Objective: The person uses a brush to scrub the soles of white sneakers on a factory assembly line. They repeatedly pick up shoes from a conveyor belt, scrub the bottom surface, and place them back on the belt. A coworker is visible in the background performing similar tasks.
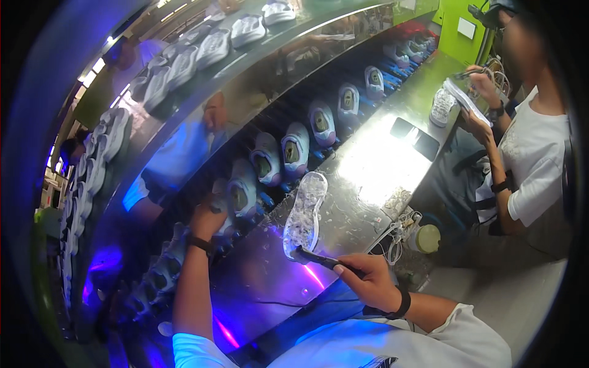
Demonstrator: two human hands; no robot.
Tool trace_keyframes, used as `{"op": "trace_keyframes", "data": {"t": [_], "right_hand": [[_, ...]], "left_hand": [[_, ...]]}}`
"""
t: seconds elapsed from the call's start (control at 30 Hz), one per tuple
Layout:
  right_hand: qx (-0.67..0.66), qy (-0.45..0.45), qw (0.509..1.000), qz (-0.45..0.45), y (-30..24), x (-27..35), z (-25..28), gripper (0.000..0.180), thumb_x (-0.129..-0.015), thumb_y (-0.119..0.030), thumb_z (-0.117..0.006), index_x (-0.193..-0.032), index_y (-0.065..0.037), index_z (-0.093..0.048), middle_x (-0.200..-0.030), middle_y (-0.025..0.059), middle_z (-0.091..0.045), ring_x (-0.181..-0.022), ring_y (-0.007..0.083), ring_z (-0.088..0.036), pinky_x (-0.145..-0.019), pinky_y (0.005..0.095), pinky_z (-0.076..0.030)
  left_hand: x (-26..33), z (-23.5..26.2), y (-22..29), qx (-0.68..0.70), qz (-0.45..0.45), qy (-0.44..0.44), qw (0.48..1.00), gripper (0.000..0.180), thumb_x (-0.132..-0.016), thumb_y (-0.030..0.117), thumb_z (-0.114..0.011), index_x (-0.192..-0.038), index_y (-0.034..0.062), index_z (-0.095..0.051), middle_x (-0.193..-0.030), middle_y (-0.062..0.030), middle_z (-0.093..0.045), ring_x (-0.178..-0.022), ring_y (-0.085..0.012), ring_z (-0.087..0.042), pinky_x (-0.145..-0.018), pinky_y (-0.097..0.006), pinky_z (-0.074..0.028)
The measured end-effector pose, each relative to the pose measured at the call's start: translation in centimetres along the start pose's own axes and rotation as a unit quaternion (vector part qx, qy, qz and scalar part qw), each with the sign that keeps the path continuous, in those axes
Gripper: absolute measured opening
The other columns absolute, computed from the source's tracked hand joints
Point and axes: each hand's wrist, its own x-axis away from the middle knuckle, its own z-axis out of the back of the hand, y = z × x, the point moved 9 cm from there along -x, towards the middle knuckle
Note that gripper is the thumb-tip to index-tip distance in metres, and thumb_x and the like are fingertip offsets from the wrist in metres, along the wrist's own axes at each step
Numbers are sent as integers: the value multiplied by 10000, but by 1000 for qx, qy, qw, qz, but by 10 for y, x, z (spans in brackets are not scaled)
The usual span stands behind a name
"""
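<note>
The person's left hand [208,216] reaches to a white shoe [241,195] in the row of shoes on the dark conveyor, fingers wrapped about it. The right hand [367,279] grips a dark brush [319,259] whose tip touches the near end of a clear sole [305,211] lying flat on the shiny metal bench [374,165]. Far right, another person [527,147] holds a pale sole [464,98] in both hands.
</note>
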Motion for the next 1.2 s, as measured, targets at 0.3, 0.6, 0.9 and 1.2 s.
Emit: {"op": "trace_keyframes", "data": {"t": [0.3, 0.6, 0.9, 1.2], "right_hand": [[7, 5, 999, 43, -32, 21, -10, 219, -962, -145, -751, -1105, 20, -766, -812, 130, -738, -681, 111, -628, -606, 278, -483], [92, -101, 988, 66, -37, 35, -56, 223, -960, -160, -750, -1082, 27, -762, -736, 115, -684, -630, 113, -564, -565, 298, -441], [104, -222, 969, -13, -3, 45, -125, 248, -988, -198, -714, -1043, 40, -752, -630, 51, -559, -595, 81, -469, -532, 315, -381], [207, -292, 934, 0, 19, 42, -183, 313, -991, -308, -667, -926, -6, -721, -665, 193, -590, -539, 309, -542, -555, 420, -436]], "left_hand": [[47, 10, -38, 456, 20, 92, 885, 429, -778, 44, -823, -1186, -9, -704, -1067, -74, -742, -951, -244, -722, -865, -359, -573], [261, 43, -36, 806, 164, 24, 568, 339, -925, 109, -721, -1253, 127, -636, -1071, 14, -702, -916, -140, -686, -753, -282, -542], [364, 65, -38, 255, -41, 237, 936, 753, -671, 141, -964, -1315, 34, -589, -1222, -126, -680, -1142, -253, -668, -1009, -405, -532], [420, 48, -1, 102, -119, 269, 950, 742, -728, 185, -864, -1367, 54, -512, -1298, -183, -617, -1276, -438, -570, -1119, -588, -417]]}}
